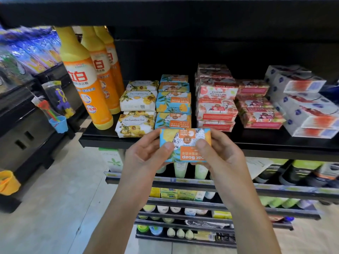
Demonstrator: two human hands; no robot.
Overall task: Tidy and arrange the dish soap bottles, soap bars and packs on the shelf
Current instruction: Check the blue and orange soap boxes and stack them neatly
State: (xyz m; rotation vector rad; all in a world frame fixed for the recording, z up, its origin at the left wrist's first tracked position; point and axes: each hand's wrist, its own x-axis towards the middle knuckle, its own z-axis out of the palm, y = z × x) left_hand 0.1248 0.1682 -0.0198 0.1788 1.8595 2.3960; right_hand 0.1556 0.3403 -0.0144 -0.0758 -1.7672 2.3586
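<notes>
Above the low soap stacks, the middle of the frame is open dark space up to the upper shelf board. At upper left, tall dish soap bottles reach nearly to that board. Floral soap packs, blue-yellow soap bars and red soap bars sit close together, with only a narrow dark slot between blue and red. White boxes wall off the right. A bare strip of shelf runs before the red bars. At centre, the held soap bar, gripped by the left hand and right hand, blocks the front edge.
</notes>
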